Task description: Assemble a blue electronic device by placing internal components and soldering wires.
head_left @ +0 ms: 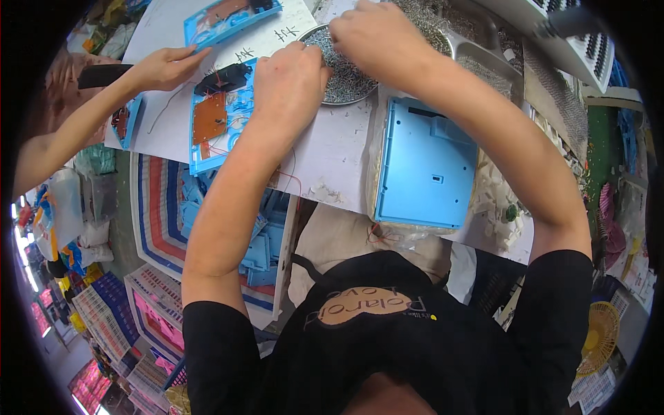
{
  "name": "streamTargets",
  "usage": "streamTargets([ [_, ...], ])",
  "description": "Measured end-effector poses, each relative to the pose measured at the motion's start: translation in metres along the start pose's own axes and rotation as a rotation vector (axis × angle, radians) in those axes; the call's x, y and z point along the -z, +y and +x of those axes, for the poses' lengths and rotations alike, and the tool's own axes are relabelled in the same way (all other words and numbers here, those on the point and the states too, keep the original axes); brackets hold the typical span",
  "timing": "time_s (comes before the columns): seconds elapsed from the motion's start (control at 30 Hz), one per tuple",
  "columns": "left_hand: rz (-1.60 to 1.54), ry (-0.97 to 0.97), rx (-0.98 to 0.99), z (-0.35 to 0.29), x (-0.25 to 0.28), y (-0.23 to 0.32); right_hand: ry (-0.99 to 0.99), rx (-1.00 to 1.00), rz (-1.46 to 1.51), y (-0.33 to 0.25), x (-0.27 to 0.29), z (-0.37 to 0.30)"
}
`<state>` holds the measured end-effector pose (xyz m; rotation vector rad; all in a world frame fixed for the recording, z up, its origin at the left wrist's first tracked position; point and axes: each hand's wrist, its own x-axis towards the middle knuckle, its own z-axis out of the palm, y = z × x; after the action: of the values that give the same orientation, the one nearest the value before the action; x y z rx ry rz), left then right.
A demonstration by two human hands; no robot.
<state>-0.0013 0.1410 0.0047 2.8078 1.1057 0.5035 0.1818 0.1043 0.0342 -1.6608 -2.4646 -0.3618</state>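
Note:
My left hand [289, 86] is closed, with its fingers curled at the left rim of a round metal dish [344, 104] full of small silver screws [349, 81]. What its fingertips hold, if anything, is hidden. Above the far side of the dish, my right hand [377, 40] bends down with closed fingers, and their tips cannot be made out. Just left of my left wrist lies an open light-blue plastic housing [238, 124], partly behind my forearm. It carries a brown circuit board [209, 119], a black part [223, 79] and thin red wires.
A co-worker's hand [164, 69] at the left holds another blue housing [232, 26]. Blue panels [425, 173] lie near the table's front edge. Metal trays [481, 55] of small parts stand far right; white plastic pieces [501, 218] lie nearer. A striped-lined box [162, 207] holds blue parts below.

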Motion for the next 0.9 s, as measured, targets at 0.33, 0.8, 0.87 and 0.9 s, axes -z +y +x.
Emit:
streamTargets([
  [0.33,0.028,0.049,0.059,-0.005,-0.009,0.002,0.083,-0.737,1.062,0.022,0.068,-0.158],
  [0.8,-0.769,-0.177,0.171,-0.037,0.029,0.047,0.126,-0.91,1.113,0.022,0.051,-0.18],
  [0.87,-0.873,-0.102,0.172,-0.049,0.02,0.056,0.104,-0.883,1.048,0.024,0.058,-0.18],
  [0.9,-0.921,-0.064,0.173,-0.053,0.017,0.06,0.095,-0.869,1.018,0.025,0.06,-0.182],
])
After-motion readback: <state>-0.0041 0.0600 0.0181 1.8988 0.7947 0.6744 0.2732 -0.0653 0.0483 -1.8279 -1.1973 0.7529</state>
